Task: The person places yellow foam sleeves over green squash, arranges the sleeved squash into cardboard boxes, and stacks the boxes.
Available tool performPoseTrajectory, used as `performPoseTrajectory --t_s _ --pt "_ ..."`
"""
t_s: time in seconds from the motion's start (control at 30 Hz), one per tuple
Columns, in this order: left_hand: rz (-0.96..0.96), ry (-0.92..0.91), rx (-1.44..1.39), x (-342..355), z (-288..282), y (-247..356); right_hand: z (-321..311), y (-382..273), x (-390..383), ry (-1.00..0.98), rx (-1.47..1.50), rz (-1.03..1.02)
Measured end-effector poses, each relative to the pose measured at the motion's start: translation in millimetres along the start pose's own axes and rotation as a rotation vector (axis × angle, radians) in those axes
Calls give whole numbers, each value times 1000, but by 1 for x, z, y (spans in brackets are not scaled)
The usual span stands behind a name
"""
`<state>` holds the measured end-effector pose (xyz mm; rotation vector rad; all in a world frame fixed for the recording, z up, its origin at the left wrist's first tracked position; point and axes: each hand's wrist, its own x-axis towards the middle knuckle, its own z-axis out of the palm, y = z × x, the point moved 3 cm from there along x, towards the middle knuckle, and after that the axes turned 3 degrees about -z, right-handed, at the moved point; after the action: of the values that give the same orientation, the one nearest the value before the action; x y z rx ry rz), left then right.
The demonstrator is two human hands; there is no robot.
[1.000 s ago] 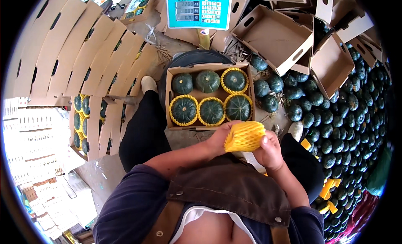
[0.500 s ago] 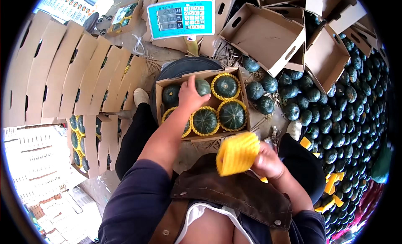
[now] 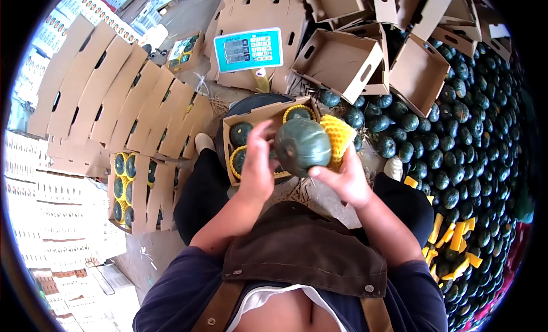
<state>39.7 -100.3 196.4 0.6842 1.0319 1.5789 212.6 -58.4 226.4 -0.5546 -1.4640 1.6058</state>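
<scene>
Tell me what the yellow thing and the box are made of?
The yellow sleeve looks like soft foam netting: its surface shows an open mesh and it bends around the squash. The box looks like plain brown cardboard, matte, with folded walls.

Bright daylight — fisheye-warped, dark rim

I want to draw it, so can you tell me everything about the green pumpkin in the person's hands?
The green pumpkin is round, dark green with faint paler stripes running down its ribbed, dull skin. It is held up in the air, above an open cardboard box of more pumpkins. The left hand grips its left side. The right hand holds it from below, thumb against its underside. A yellow foam net sleeve is partly around its right side. No stem shows.
</scene>
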Motion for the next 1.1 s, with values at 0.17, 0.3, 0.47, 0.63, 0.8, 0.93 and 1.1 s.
performPoseTrajectory --t_s 0.17,0.3,0.47,0.63,0.8,0.93,1.1 --pt "-500 -199 -868 -8 25 -6 2 -11 -5 -53 254 27" --pt "-512 -363 -812 -21 33 -2 -16 -20 -3 130 -85 -5" --pt "-362 -404 -669 -18 35 4 -22 -41 -31 -43 9 152" --pt "189 -325 -161 -22 44 2 1 -39 -39 -421 -251 -192" --pt "438 -507 313 -17 58 -2 6 -31 -32 -323 -105 -92" --pt "354 -289 329 -5 46 -7 5 -26 -36 -200 -914 -210" --pt "201 -237 139 -6 37 -15 2 -38 -19 -101 -1016 -492"
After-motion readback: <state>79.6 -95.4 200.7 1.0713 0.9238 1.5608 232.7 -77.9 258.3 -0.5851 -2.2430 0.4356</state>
